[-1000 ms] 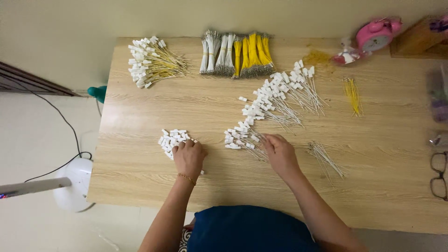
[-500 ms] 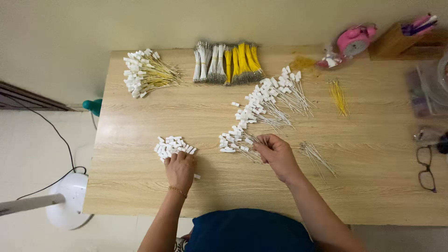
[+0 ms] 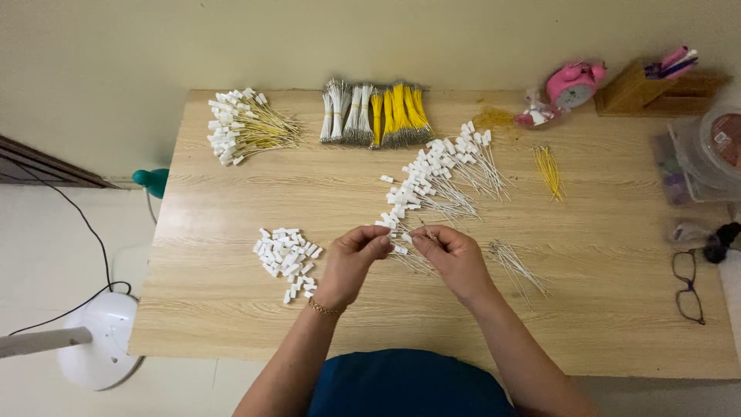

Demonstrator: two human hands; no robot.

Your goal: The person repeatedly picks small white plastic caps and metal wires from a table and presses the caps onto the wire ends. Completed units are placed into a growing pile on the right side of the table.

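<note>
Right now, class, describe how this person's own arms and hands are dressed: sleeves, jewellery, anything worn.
Both forearms are bare, with no sleeves in view. The left hand has a thin gold-coloured bracelet at the wrist. The right hand shows no jewellery and no glove.

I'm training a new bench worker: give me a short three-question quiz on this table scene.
1. True or false: both hands meet over the table's middle, fingertips close together.
2. Which lies nearest the left hand? A) yellow bundles B) loose white caps C) glasses
3. What does the right hand pinch?

Key
1. True.
2. B.
3. A thin wire, held by the fingertips beside the row of capped wires.
</note>
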